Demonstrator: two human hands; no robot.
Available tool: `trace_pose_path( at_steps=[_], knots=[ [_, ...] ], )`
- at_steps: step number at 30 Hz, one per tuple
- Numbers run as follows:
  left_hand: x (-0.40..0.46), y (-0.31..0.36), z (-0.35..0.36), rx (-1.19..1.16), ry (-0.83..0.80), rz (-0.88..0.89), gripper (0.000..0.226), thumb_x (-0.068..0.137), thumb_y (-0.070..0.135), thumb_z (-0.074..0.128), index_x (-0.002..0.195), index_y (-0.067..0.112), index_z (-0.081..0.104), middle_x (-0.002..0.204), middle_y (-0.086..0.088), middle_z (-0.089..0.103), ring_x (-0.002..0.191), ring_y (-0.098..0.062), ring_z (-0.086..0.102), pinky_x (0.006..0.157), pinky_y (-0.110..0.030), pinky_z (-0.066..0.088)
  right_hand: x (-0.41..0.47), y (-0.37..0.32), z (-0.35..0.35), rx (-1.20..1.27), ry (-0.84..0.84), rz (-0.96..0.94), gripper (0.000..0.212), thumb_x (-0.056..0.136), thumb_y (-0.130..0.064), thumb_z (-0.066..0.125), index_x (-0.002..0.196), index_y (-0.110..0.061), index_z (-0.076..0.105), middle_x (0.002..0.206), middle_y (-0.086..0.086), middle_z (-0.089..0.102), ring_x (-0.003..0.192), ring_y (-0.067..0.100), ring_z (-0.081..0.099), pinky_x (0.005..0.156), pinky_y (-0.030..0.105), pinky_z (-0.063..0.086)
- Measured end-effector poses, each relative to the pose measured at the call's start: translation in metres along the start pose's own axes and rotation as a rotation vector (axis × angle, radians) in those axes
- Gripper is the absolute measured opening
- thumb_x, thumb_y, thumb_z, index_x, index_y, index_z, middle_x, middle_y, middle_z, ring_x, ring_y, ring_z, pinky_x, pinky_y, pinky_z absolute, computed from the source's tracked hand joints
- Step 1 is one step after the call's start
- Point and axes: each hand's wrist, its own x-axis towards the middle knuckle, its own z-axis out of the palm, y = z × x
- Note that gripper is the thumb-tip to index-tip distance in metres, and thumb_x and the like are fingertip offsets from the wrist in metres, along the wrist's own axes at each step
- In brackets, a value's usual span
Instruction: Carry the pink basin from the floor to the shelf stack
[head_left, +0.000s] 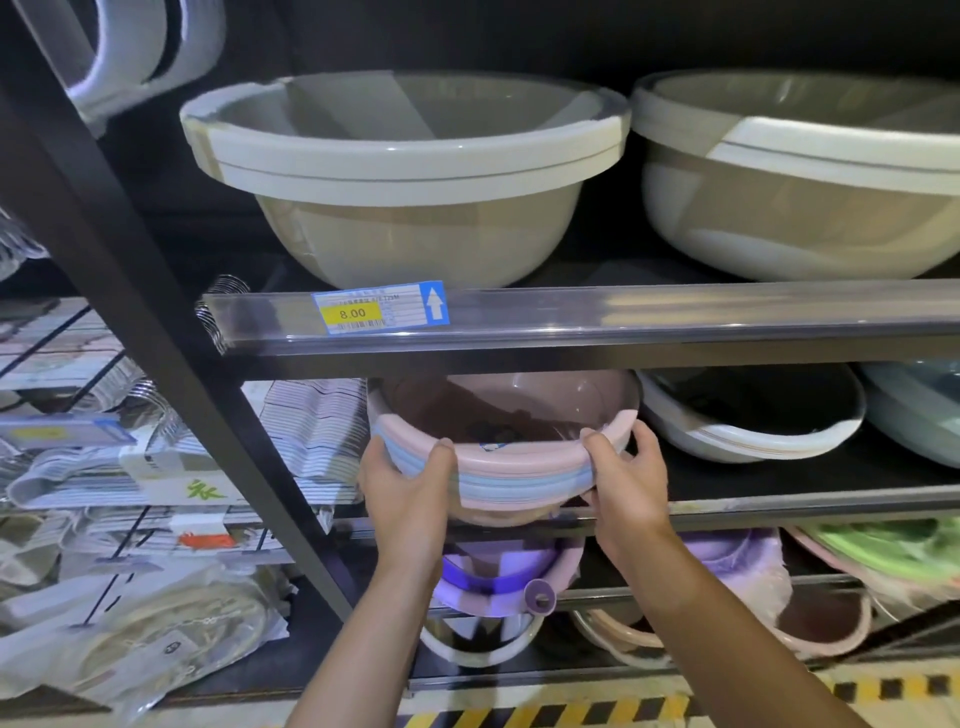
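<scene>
The pink basin (519, 454) sits on top of a nested stack of pink and blue basins (524, 486) on the middle shelf (810, 501), at the centre of the view. My left hand (410, 488) grips the stack's rim on the left, thumb over the pink edge. On the right side my right hand (626, 478) holds the rim the same way. The basin's far half is hidden under the shelf above.
Large beige basins (405, 171) fill the upper shelf, above a price rail (571, 317) with an 8.00 tag. White and grey basins (748, 421) stand to the right. Purple basins (498, 577) are below. Hangers (311, 431) hang left. A black post (171, 332) slants across.
</scene>
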Motion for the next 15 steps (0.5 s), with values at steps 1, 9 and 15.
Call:
trace_pose_path(
  at_steps=[1, 9, 15],
  knots=[
    [0.004, -0.001, 0.002, -0.006, 0.000, 0.008, 0.025, 0.082, 0.023, 0.071, 0.104, 0.027, 0.061, 0.121, -0.012, 0.064, 0.102, -0.024, 0.067, 0.090, -0.042, 0.056, 0.004, 0.000, 0.002, 0.004, -0.004, -0.012, 0.043, 0.090, -0.015, 0.073, 0.127, -0.028, 0.057, 0.122, 0.012, 0.069, 0.110, 0.031, 0.069, 0.094, 0.051, 0.058],
    [0.037, -0.024, 0.013, 0.054, 0.017, -0.014, 0.073, 0.081, 0.024, 0.072, 0.146, 0.011, 0.042, 0.141, -0.012, 0.052, 0.121, -0.025, 0.057, 0.108, -0.044, 0.046, 0.033, 0.013, 0.014, -0.092, -0.045, -0.009, 0.037, 0.088, -0.020, 0.075, 0.114, -0.019, 0.049, 0.118, 0.014, 0.069, 0.111, 0.029, 0.068, 0.104, 0.052, 0.052],
    [0.053, -0.039, 0.010, 0.126, -0.036, -0.040, 0.080, 0.084, 0.025, 0.075, 0.151, 0.012, 0.034, 0.147, -0.010, 0.047, 0.128, -0.026, 0.053, 0.112, -0.045, 0.041, 0.051, 0.034, 0.010, -0.118, -0.094, 0.019, 0.043, 0.090, -0.017, 0.074, 0.123, -0.012, 0.048, 0.118, 0.012, 0.069, 0.113, 0.027, 0.068, 0.105, 0.050, 0.052]
  ],
)
